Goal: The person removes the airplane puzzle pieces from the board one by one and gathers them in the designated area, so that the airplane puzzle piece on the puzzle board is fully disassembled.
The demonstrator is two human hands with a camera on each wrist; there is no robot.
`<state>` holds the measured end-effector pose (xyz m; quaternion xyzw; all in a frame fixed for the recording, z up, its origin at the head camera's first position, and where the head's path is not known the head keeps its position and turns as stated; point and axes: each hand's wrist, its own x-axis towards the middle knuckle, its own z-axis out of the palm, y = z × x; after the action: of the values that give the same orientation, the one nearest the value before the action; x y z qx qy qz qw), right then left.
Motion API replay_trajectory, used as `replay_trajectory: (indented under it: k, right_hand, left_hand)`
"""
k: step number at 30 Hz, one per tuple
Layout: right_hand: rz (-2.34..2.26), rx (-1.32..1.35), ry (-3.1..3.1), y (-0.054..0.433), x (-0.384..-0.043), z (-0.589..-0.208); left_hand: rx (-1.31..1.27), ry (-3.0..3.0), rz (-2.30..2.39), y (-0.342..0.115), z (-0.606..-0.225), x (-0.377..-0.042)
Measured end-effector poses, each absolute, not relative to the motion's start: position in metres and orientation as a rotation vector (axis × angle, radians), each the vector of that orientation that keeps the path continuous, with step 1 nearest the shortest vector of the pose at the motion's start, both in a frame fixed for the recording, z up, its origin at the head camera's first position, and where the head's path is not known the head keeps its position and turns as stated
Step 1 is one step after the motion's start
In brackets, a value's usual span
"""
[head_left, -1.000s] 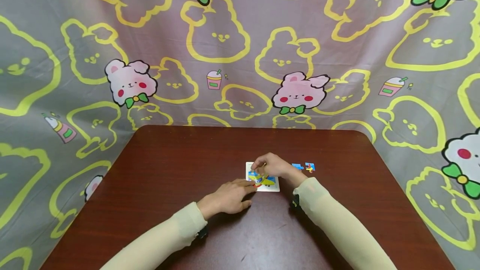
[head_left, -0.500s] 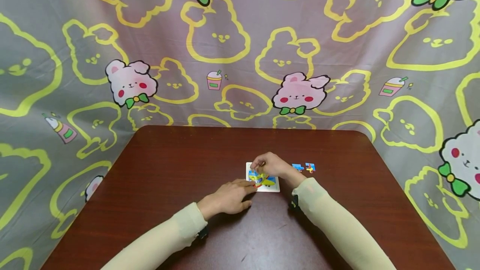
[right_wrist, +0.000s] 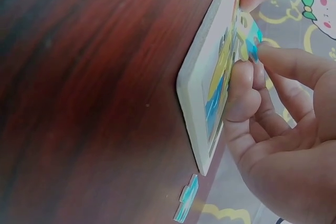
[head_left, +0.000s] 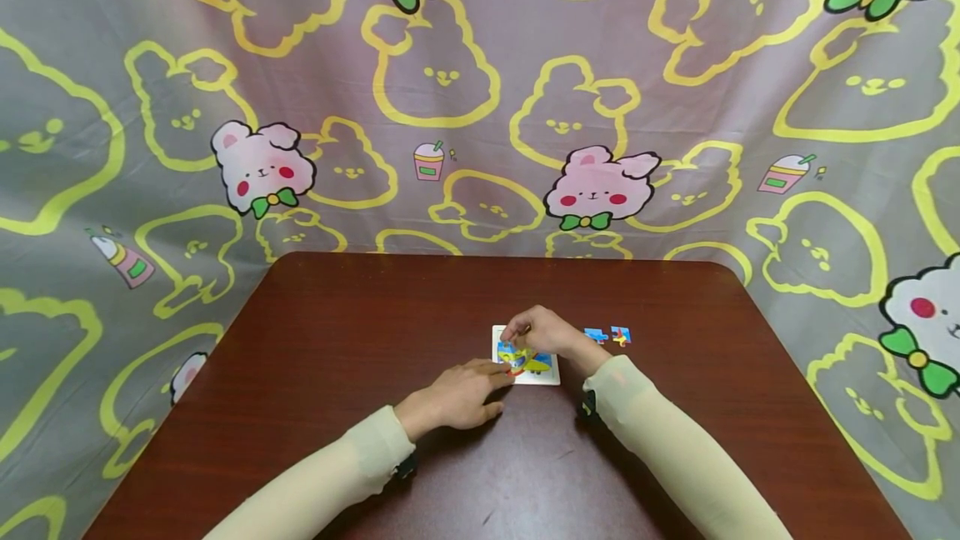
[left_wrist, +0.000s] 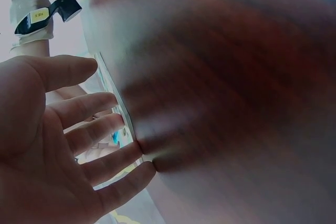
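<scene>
A jigsaw board with a white frame (head_left: 496, 348) lies on the table, its picture in yellow, blue and red. My left hand (head_left: 459, 395) has its fingers extended, with the fingertips touching the board's left side. In the left wrist view, those fingertips meet the edge of the board (left_wrist: 121, 100). Over the upper part of the board, my right hand (head_left: 543, 330) pinches a jigsaw piece (right_wrist: 253, 40) between thumb and finger. Blue and yellow show on that piece, which is tilted up from the picture. The right hand covers part of the picture in the head view.
Two loose jigsaw pieces, a blue one (head_left: 596, 335) and a blue one with red and yellow (head_left: 621, 335), lie right of the board. The brown table (head_left: 360, 307) meets a patterned curtain (head_left: 480, 140) at its back and sides.
</scene>
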<state>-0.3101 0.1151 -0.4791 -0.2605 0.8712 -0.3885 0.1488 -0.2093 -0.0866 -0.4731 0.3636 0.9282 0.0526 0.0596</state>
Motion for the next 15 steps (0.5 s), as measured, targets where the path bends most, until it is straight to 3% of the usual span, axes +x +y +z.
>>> replay_trajectory:
  k: [15]
  right_hand:
    - [-1.088,-0.705,2.511,0.1145,-0.3117,-0.4771]
  left_hand:
    - [1.105,2.806,0.171,-0.0864,-0.4718,-0.2090]
